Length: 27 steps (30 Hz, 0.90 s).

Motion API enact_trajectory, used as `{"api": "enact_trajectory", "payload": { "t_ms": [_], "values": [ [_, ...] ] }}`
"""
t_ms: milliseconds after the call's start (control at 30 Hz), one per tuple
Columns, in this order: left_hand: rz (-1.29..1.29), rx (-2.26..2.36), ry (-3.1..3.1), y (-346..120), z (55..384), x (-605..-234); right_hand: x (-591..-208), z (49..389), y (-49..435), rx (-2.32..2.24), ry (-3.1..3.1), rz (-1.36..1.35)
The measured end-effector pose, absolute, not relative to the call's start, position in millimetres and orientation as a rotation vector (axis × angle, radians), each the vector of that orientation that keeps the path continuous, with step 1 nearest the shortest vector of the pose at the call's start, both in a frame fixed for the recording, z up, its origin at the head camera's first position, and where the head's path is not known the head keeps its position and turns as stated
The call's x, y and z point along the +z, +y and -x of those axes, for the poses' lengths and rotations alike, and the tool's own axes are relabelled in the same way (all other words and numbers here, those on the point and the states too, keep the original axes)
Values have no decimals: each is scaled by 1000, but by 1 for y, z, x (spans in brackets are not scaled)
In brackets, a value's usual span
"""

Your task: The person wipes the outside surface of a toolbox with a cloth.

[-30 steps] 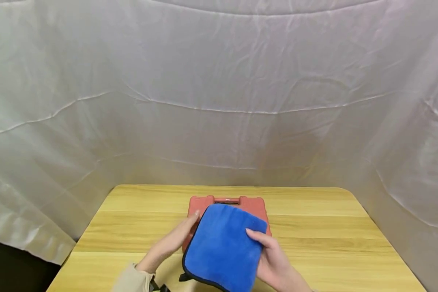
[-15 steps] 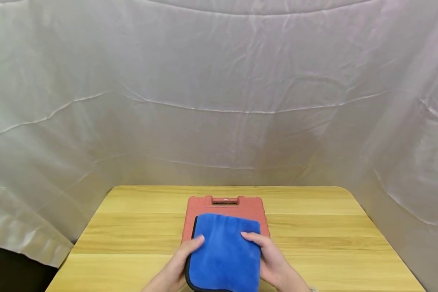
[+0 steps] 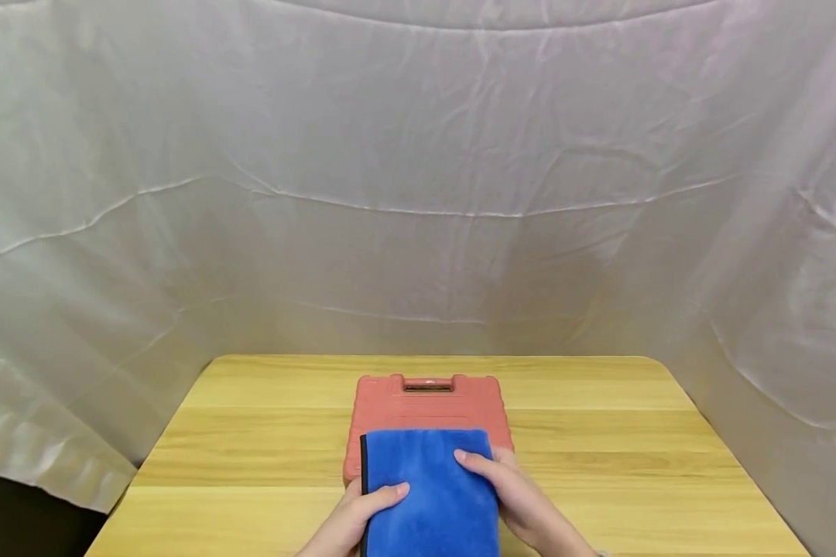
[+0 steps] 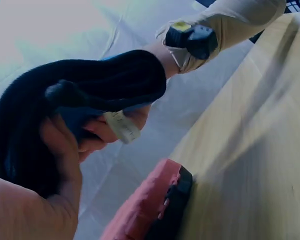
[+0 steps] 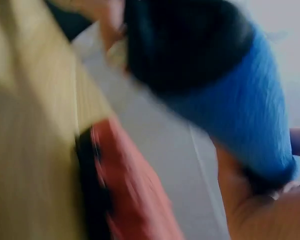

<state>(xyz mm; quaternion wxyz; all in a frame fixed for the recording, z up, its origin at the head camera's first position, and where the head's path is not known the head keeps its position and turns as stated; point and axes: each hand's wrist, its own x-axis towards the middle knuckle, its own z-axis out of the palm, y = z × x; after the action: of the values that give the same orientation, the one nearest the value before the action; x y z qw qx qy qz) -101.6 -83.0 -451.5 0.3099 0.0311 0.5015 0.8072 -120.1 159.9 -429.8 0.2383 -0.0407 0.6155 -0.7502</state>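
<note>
A folded blue plush towel (image 3: 428, 510) with black edging is held up between both hands, low in the head view. My left hand (image 3: 354, 517) grips its left edge, thumb on top and fingers underneath. On the opposite side, my right hand (image 3: 519, 495) grips the right edge the same way. From the left wrist, the towel (image 4: 20, 115) appears dark, its layers curving, with a small pale label (image 4: 122, 126) hanging near the fingers. The underside fingers are mostly hidden in the head view.
A red plastic carrying case (image 3: 425, 414) with a built-in handle lies flat on the wooden table (image 3: 620, 464), beyond the towel and partly covered by it in the head view. A pale grey curtain (image 3: 418, 255) surrounds the table's back and sides.
The left hand has moved from the case's left side onto the towel's left edge and now grips it. The towel has straightened and come nearer the person, showing more of the case.
</note>
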Motion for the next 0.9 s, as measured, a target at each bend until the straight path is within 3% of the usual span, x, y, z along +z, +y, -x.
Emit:
{"api": "enact_trajectory", "payload": {
  "t_ms": [100, 200, 333, 433, 567, 900],
  "values": [
    [-85, 2170, 1301, -84, 99, -445, -426, 124, 165, -2003, 2081, 209],
    [-69, 2189, 1263, -88, 97, -436, -427, 133, 174, -1919, 2574, 485],
    [-29, 2195, 1184, -99, 96, -424, -438, 160, 193, -1423, 3377, 796],
    [16, 2209, 1143, -111, 97, -414, -450, 179, 207, -955, 3678, 677],
    [96, 2265, 1281, -125, 105, -403, -467, 197, 219, -594, 3619, 442],
    [314, 2570, 1478, -159, 134, -398, -497, 212, 213, -405, 3449, 379]
  ]
}}
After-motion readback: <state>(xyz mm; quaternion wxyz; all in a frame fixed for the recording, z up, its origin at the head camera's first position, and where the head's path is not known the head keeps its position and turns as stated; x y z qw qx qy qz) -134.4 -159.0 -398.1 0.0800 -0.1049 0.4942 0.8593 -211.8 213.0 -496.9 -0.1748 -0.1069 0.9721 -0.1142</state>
